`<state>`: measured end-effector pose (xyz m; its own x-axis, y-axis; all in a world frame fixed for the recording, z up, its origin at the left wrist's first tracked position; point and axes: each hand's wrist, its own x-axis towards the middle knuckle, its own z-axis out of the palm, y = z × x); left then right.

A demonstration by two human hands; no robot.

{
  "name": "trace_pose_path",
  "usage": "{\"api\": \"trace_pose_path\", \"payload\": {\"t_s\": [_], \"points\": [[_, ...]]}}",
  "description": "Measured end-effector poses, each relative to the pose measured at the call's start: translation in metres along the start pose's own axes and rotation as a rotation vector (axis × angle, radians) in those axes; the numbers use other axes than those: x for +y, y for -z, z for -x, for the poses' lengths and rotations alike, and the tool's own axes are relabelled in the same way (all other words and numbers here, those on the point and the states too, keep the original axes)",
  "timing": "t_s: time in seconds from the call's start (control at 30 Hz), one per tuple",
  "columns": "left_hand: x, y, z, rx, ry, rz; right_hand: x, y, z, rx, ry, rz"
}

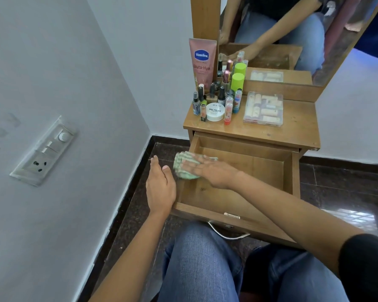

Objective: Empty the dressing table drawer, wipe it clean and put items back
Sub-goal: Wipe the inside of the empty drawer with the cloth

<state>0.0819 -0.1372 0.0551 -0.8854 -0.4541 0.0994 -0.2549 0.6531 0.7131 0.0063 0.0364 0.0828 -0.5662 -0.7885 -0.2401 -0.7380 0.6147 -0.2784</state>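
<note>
One switch panel (44, 151) with a socket sat on the grey wall at far left.

Left hand (160, 188): fingers straight and together, thumb up, holding nothing. It lay against the outside of the drawer's left wall, near the front corner.

Pale green cloth (180, 165): bunched at the left wall of the drawer (271, 171), its far edge riding up to the wall's top edge.

Right hand (210, 171): flat on the cloth, fingers extended and pressing down, not curled round it. The forearm crossed the drawer from the right front corner.

Drawer was pulled fully out under the table (297, 127). Nothing but cloth and hand showed inside; the bare wooden bottom was visible. A metal handle (227, 235) hung from its front panel, above knees in blue jeans.

Table top, left part: pink Vaseline tube (202, 62) upright at the back, a cluster of nail polish bottles and small tubes in front, a white nail polish remover jar (215, 111) near the front edge, a green-capped bottle (237, 81) behind.

Table top, centre: a clear plastic case (263, 109) lay flat, apart from the cluster.

Mirror (292, 29) stood behind, reflecting arms and drawer.
</note>
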Motion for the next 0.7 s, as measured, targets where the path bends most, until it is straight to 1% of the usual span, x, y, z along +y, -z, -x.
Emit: {"api": "trace_pose_path", "payload": {"t_s": [0.07,0.23,0.33,0.43,0.53,0.6,0.7], "points": [[0.001,0.0,0.0,0.017,0.006,-0.004,0.005,0.003,-0.003,0.018,-0.049,-0.019],[0.002,-0.001,0.001,0.032,0.057,-0.021,0.003,-0.012,-0.006,-0.011,-0.081,-0.097],[0.001,0.0,0.001,0.031,0.044,-0.068,-0.009,-0.018,0.001,-0.036,-0.024,-0.114],[-0.006,0.003,0.002,0.037,0.015,-0.168,-0.026,-0.023,0.009,-0.112,0.087,-0.083],[-0.009,0.004,0.005,0.052,0.124,-0.129,-0.033,-0.024,0.012,-0.182,0.2,-0.065],[-0.007,0.002,0.005,0.062,0.202,-0.066,-0.029,-0.023,0.012,-0.204,0.229,-0.042],[-0.007,0.001,0.004,0.062,0.234,-0.052,-0.026,-0.024,0.009,-0.181,0.229,0.034]]}}
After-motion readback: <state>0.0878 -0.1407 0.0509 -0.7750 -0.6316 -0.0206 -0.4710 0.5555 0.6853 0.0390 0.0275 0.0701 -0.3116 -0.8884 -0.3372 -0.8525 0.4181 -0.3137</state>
